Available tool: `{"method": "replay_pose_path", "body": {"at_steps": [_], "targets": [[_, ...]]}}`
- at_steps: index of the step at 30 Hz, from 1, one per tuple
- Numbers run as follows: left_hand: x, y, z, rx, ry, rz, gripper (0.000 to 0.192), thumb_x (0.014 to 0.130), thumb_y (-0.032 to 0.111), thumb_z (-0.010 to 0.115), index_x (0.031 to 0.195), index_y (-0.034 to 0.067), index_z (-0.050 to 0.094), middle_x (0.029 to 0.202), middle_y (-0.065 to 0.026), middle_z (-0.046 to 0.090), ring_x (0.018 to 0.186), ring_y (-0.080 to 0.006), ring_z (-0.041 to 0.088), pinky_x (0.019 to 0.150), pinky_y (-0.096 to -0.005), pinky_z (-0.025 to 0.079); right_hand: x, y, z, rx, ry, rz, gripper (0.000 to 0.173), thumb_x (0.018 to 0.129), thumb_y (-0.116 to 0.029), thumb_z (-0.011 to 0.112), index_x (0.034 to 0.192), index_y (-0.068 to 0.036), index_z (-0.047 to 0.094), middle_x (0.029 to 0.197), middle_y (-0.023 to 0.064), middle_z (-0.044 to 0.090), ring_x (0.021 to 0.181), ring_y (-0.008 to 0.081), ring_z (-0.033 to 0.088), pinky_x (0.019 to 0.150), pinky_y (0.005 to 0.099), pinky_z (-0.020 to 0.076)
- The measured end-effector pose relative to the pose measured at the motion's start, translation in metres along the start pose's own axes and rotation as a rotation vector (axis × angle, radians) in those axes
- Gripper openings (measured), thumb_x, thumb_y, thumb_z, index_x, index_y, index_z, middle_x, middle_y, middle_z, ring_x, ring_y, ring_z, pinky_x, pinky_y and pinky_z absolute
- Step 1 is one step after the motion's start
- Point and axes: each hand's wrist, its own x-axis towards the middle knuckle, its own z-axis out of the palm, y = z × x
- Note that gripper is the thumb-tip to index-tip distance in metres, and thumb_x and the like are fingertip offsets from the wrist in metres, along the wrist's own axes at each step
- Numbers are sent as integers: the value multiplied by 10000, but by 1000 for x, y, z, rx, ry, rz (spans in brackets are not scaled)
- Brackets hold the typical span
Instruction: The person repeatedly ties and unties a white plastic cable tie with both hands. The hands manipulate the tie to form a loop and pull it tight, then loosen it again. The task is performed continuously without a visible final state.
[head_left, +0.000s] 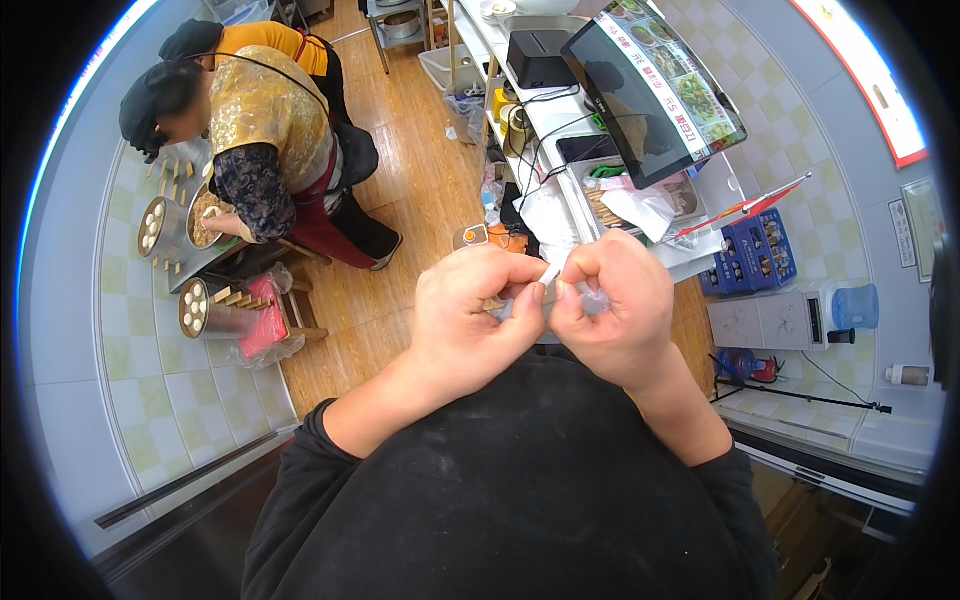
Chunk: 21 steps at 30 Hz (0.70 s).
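Observation:
My left hand and my right hand meet in front of my chest, fingertips and thumbs pinched. Between them is a narrow white strip, its material too small to tell. Some clear plastic film shows behind the fingers, partly hidden; I cannot tell whether it joins the strip. Beyond my hands, a white plastic bag lies at the counter's near end. Beside it a metal tray holds wooden sticks and a crumpled white wrapping.
A display screen stands over the white counter, with loose black cables. Two co-workers bend over a work table at left, by steamers of buns. Blue crates and a white cabinet stand at right.

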Motion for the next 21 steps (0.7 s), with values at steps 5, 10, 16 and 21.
{"method": "replay_pose_path", "body": {"at_steps": [5, 10, 16, 21], "targets": [[2, 3, 2, 1, -59, 18, 202, 841, 9, 803, 1041, 22, 778, 828, -79, 735, 733, -200, 702, 685, -311, 530, -7, 1, 0, -6, 48, 23, 159, 761, -38, 758, 848, -67, 629, 767, 82, 617, 657, 306, 601, 576, 406, 487], [0, 1, 8, 100, -10, 92, 253, 814, 49, 835, 1060, 73, 776, 786, -53, 694, 699, -227, 684, 633, -360, 538, -12, 2, -2, 18, 21, 52, 161, 760, -39, 759, 835, -71, 620, 759, 78, 606, 653, 304, 595, 574, 412, 481], [-3, -2, 11, 157, 24, 104, 253, 809, -7, 814, 1058, 22, 779, 823, -74, 728, 712, -187, 695, 668, -308, 542, -18, 6, -6, 36, -44, 23, 205, 724, 5, 751, 860, -67, 615, 769, 73, 592, 657, 262, 569, 600, 372, 467], [-1, -7, 6, 4, 59, -48, 240, 832, 15, 806, 1069, 32, 771, 772, -60, 684, 683, -190, 681, 648, -320, 554, -24, 9, -8, 102, -80, 44, 199, 746, -1, 761, 866, -62, 614, 794, 67, 602, 670, 231, 554, 619, 346, 457]]}}
